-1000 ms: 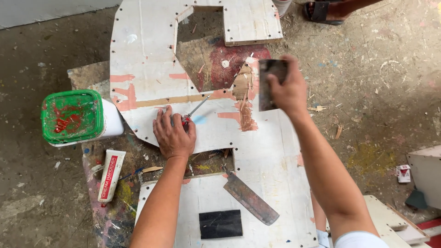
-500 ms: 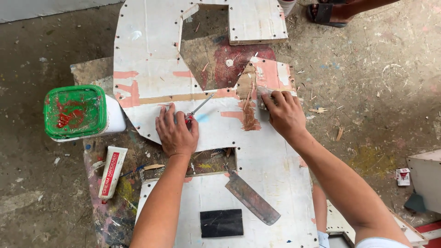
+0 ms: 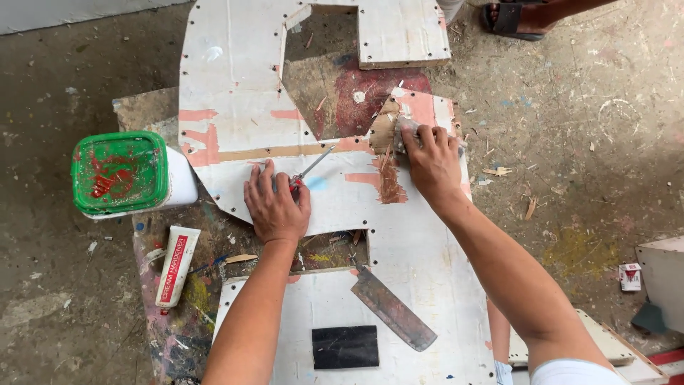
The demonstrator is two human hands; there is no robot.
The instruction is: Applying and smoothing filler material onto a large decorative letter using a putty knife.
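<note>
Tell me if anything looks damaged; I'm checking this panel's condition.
Yes. The white panel has a torn brown patch with its facing peeled away beside the right hand, and pink filler smears near its left edge.

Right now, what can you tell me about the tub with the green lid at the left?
The tub is a squarish white plastic container with rounded corners, closed by a translucent green lid smeared with red paint or filler. It stands on the concrete floor at the left edge of the white cut board, just above a small white tube. Neither hand touches it; the left hand is nearest, resting on the board.
</note>
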